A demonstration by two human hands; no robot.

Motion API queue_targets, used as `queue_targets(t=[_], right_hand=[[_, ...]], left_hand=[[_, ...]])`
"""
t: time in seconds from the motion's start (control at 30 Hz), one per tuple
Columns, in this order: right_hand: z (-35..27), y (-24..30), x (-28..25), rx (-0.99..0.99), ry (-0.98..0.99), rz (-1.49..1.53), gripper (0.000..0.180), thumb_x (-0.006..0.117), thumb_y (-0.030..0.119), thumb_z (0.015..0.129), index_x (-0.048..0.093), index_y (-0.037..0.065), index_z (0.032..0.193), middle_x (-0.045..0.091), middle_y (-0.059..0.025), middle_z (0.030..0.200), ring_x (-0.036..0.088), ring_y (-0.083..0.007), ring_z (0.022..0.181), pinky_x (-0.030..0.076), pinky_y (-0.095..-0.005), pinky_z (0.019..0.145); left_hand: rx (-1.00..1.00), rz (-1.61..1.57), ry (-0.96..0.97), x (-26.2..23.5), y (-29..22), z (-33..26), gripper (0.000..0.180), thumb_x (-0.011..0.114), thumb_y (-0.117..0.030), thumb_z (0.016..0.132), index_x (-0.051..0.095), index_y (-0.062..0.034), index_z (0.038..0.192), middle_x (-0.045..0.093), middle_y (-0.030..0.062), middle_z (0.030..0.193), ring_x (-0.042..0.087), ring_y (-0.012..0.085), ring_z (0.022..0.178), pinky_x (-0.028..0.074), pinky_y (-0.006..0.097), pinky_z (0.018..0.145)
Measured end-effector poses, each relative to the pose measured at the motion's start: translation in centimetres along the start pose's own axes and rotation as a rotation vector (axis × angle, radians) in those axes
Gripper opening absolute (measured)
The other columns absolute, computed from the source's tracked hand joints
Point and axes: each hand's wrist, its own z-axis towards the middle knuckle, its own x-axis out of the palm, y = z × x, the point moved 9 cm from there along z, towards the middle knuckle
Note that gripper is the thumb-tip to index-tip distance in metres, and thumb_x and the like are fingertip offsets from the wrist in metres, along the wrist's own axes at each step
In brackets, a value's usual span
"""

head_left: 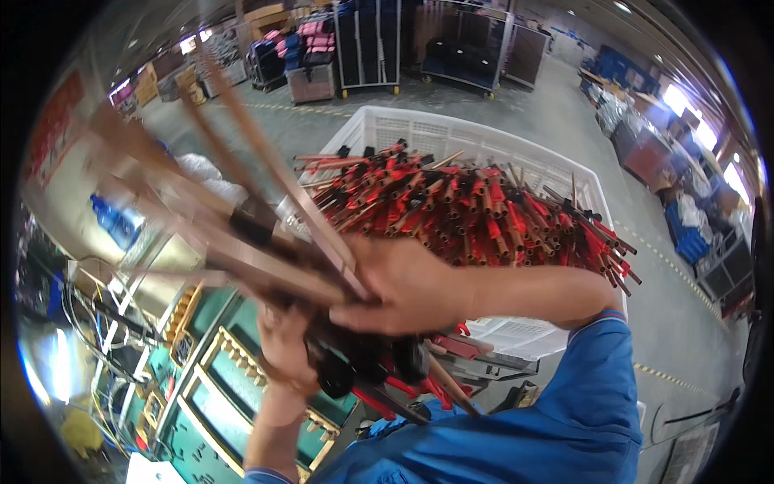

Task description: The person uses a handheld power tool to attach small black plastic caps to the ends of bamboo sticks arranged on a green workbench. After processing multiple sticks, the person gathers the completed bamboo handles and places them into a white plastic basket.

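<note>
A bundle of long copper-coloured tubes (266, 270) with black fittings slants up to the left in front of me; its upper ends are smeared by motion. My right hand (411, 286) is closed round the bundle from the right. Lower down, my left hand (286, 343) grips the same bundle from the left, with its fingers partly hidden. Black rounded ends (367, 363) stick out below the hands, and red parts show beneath them. Beyond my right forearm lies a heap of similar tubes with red and black parts (459, 202), in a big white plastic crate (476, 123).
At lower left is a green workbench (230, 319) with wooden slotted racks (218, 403), cables and a bright lamp (60, 367). A blue water bottle (115, 222) stands behind it. Wheeled cage carts (367, 48) stand at the back. Wrapped goods and boxes (653, 149) line the right side.
</note>
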Motion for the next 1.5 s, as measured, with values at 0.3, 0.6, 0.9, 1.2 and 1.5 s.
queue_targets(t=[0.3, 0.6, 0.9, 1.2, 1.5], right_hand=[[-3.4, -25.3, -16.7, 0.468, -0.449, 0.855, 0.034, 0.067, 0.032, 0.085, 0.06, 0.002, 0.1, 0.058, -0.0036, 0.074, 0.057, -0.0134, 0.061, 0.048, -0.0283, 0.053], [-5.0, -46.6, -12.9, 0.657, -0.27, 0.251, 0.049, 0.06, 0.031, 0.083, 0.055, 0.001, 0.121, 0.061, -0.0206, 0.113, 0.058, -0.0289, 0.104, 0.045, -0.0374, 0.088], [-11.1, -46.8, -11.8, 0.853, -0.188, 0.121, 0.069, 0.056, 0.034, 0.084, 0.034, 0.0, 0.14, 0.042, -0.0254, 0.138, 0.04, -0.0356, 0.129, 0.033, -0.0396, 0.107], [-3.1, -24.6, -16.7, 0.189, -0.329, -0.122, 0.048, 0.058, 0.025, 0.091, 0.045, -0.001, 0.13, 0.051, -0.0179, 0.129, 0.051, -0.0313, 0.117, 0.035, -0.0376, 0.102], [6.5, -4.8, 3.3, -0.488, 0.245, -0.333, 0.035, 0.066, 0.019, 0.077, 0.057, 0.006, 0.107, 0.057, -0.0087, 0.109, 0.054, -0.0261, 0.103, 0.041, -0.0427, 0.09]], left_hand=[[-0.624, 0.501, 0.653, 23.3, 13.1, 24.3, 0.035, 0.068, -0.031, 0.085, 0.063, -0.0012, 0.104, 0.068, 0.0111, 0.088, 0.068, 0.0199, 0.074, 0.058, 0.034, 0.066], [-0.373, 1.1, 1.21, 21.7, 34.1, 35.1, 0.04, 0.066, -0.022, 0.084, 0.058, -0.0105, 0.121, 0.063, -0.0008, 0.11, 0.054, 0.0079, 0.099, 0.043, 0.026, 0.089], [-0.407, 1.059, 1.017, 20.5, 26.6, 32.2, 0.055, 0.056, -0.03, 0.094, 0.039, -0.0057, 0.141, 0.047, 0.0096, 0.138, 0.043, 0.0189, 0.127, 0.032, 0.03, 0.106], [0.711, 1.401, 0.807, 19.4, 11.2, 13.3, 0.06, 0.065, -0.026, 0.079, 0.047, -0.0075, 0.133, 0.043, 0.0101, 0.141, 0.037, 0.0274, 0.133, 0.026, 0.046, 0.109], [0.21, 1.61, -0.258, -14.4, 12.7, -2.6, 0.055, 0.071, -0.02, 0.073, 0.054, -0.0076, 0.123, 0.04, 0.0101, 0.142, 0.036, 0.0267, 0.133, 0.02, 0.048, 0.11]])
